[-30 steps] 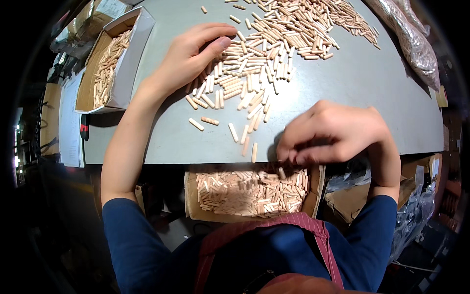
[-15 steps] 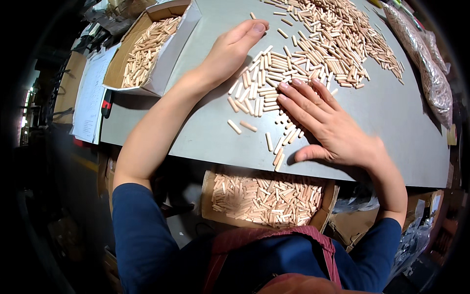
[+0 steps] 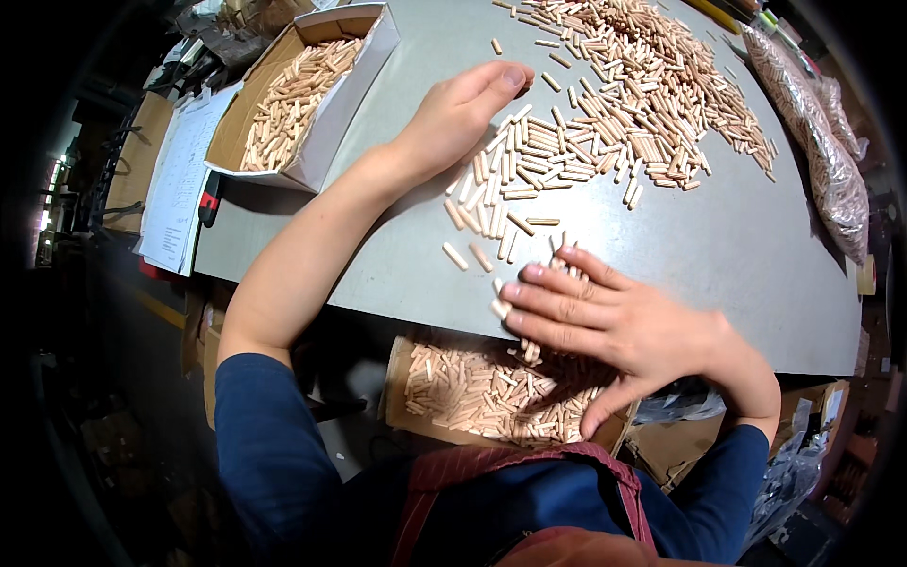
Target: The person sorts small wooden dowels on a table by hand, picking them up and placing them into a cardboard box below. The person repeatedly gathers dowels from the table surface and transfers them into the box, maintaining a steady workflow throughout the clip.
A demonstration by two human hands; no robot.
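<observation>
Many short wooden dowels (image 3: 652, 113) lie spread over the grey table. My left hand (image 3: 453, 118) rests on its edge along their left side, fingers stretched out and thumb uppermost; its far fingers are partly hidden. My right hand (image 3: 619, 321) is open, palm down over the table's near edge, slightly blurred. Under and beside its fingers is a small batch of dowels, some tipping off the edge. Right below, a cardboard box (image 3: 398, 383) full of dowels sits partly in the hand's shadow.
An open white box (image 3: 354, 90) of dowels stands at the left, beside written sheets (image 3: 184, 180) and a red-and-black tool (image 3: 209, 201). Along the right edge lies a clear plastic bag (image 3: 817, 142) of dowels. More cardboard and plastic sit below at right.
My right hand has drawn toward me, from the dowel pile to the table's near edge, bringing dowels along. Some are dropping toward the box below. My left hand has hardly moved.
</observation>
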